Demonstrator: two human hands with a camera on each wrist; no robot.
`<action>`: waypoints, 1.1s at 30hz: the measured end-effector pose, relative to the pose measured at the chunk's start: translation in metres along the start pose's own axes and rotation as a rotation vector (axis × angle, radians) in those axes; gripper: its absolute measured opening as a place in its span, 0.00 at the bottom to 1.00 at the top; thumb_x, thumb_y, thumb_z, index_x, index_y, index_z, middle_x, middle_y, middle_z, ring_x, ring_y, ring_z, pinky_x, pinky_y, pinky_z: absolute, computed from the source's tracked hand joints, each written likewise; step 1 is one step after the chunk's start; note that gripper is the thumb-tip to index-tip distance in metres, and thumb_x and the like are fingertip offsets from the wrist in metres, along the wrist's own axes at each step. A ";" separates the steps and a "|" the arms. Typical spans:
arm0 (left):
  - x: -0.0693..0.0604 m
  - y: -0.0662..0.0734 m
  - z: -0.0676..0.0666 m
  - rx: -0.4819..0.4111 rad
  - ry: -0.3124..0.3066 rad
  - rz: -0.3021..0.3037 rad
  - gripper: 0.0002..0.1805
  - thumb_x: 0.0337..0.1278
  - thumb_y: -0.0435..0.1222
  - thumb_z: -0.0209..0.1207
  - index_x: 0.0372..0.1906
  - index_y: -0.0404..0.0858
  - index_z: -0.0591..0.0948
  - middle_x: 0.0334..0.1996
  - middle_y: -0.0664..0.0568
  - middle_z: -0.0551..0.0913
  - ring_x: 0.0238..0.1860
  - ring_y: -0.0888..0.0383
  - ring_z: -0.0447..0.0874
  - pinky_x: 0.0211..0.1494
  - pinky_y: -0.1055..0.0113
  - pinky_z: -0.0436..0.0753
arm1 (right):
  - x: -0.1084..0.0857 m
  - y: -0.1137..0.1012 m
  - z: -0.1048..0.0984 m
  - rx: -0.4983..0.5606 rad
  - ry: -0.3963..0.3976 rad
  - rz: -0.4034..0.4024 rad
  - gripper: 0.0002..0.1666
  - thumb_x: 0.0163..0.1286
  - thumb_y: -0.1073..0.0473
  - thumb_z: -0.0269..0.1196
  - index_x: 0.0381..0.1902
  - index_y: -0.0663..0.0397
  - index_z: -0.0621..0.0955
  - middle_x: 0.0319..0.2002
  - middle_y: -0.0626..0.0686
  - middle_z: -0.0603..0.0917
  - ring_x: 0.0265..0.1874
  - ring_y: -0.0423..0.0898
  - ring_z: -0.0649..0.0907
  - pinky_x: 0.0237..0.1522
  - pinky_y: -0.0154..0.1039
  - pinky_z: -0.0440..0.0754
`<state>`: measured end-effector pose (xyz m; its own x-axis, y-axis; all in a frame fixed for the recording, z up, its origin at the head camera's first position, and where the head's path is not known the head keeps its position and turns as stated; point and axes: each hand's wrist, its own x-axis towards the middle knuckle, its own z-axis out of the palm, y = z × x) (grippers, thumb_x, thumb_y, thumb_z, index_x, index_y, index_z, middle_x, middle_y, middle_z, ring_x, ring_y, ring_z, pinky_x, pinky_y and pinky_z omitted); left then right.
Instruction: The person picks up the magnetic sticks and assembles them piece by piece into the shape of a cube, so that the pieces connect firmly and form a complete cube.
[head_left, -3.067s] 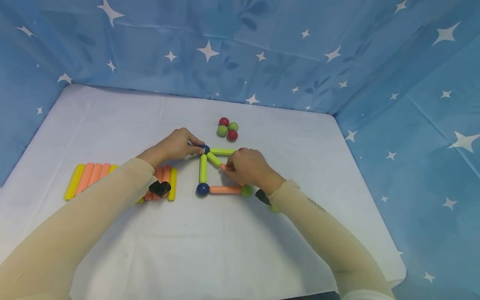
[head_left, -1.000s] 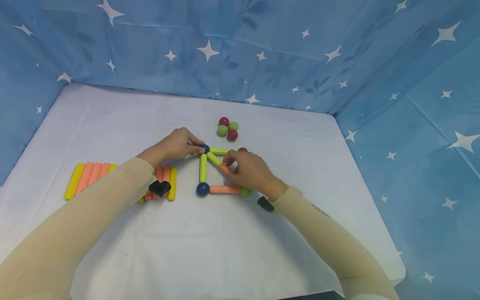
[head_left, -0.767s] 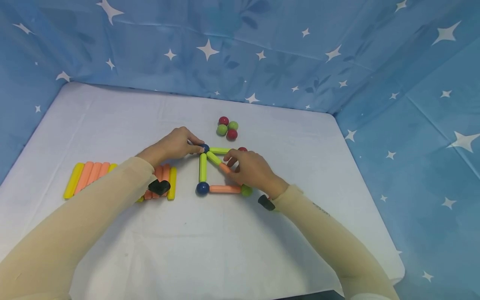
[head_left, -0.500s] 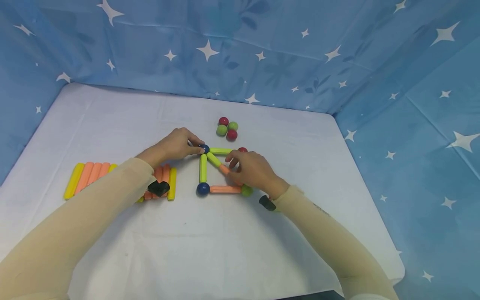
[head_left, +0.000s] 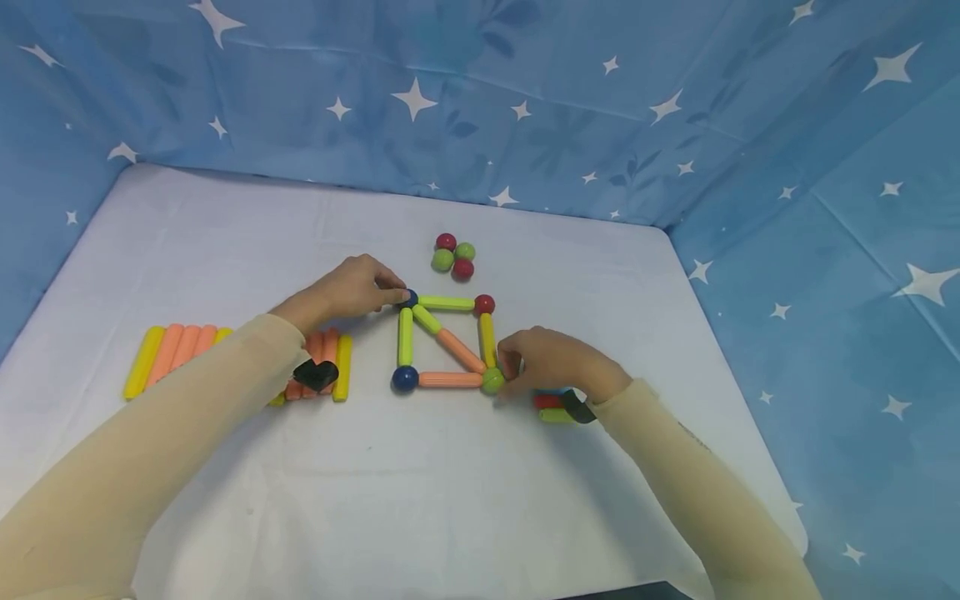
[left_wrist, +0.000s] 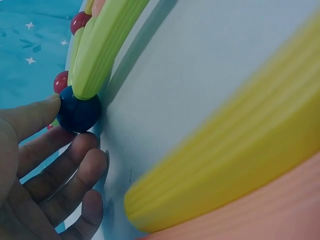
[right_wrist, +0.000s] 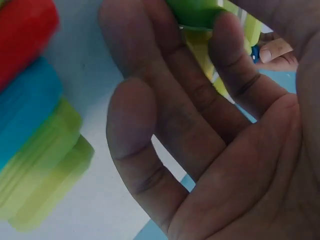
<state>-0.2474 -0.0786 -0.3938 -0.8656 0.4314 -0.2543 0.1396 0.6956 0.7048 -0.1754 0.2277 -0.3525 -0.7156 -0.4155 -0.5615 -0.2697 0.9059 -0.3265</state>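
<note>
Pinching the far blue ball (left_wrist: 80, 112) — left hand (head_left: 351, 287); right hand (head_left: 553, 360) at a green ball (head_left: 492, 381), grip unclear.

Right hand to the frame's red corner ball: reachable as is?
Likely yes. The right hand is by the green ball, one yellow stick from the red corner ball. Nothing in the head view covers that ball, and the left hand holds a blue ball, out of the way.
</note>
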 end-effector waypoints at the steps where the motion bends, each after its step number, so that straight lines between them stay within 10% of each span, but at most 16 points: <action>1: 0.000 0.000 0.000 -0.003 -0.003 0.003 0.20 0.72 0.46 0.60 0.59 0.38 0.85 0.45 0.48 0.86 0.39 0.53 0.83 0.40 0.61 0.78 | -0.001 0.001 0.002 0.014 -0.007 -0.017 0.18 0.58 0.46 0.77 0.30 0.45 0.79 0.28 0.46 0.80 0.31 0.46 0.78 0.35 0.42 0.75; 33: -0.008 0.002 0.005 -0.041 -0.017 -0.044 0.17 0.68 0.46 0.63 0.54 0.42 0.88 0.44 0.48 0.87 0.42 0.50 0.80 0.42 0.59 0.74 | -0.007 -0.007 0.014 -0.006 -0.003 -0.115 0.19 0.56 0.51 0.79 0.29 0.46 0.77 0.23 0.45 0.77 0.28 0.44 0.78 0.33 0.39 0.74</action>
<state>-0.2378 -0.0776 -0.3940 -0.8623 0.4108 -0.2962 0.0815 0.6897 0.7194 -0.1593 0.2229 -0.3571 -0.6777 -0.5166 -0.5233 -0.3538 0.8529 -0.3838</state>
